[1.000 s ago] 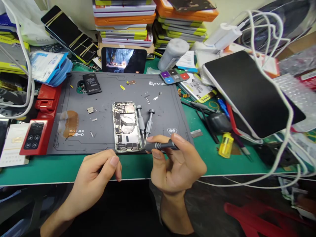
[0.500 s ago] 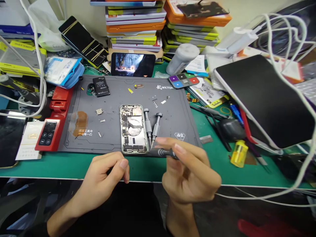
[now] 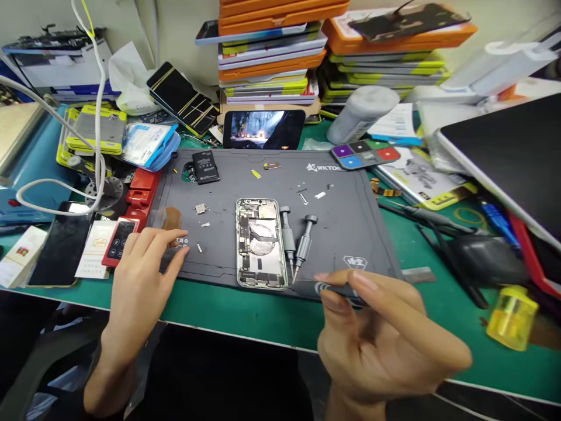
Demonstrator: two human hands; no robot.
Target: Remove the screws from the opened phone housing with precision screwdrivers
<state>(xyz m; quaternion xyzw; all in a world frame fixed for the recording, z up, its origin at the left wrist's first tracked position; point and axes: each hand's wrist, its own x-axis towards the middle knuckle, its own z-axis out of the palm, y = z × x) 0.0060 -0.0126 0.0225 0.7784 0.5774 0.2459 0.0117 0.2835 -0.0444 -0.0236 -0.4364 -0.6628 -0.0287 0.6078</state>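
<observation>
Gripping a tool (image 3: 335,290), the right hand (image 3: 390,336), lowered carelessly, could knock the screwdrivers (image 3: 305,241); the open left hand (image 3: 140,278), sweeping, could scatter parts (image 3: 200,209).

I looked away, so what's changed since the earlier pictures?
The left hand has moved left, away from the open phone, and uncurled, fingers now over the left part of the mat. Nothing was visibly picked up or let go. The right hand still holds the dark tool; the phone and loose parts stayed put.
</observation>
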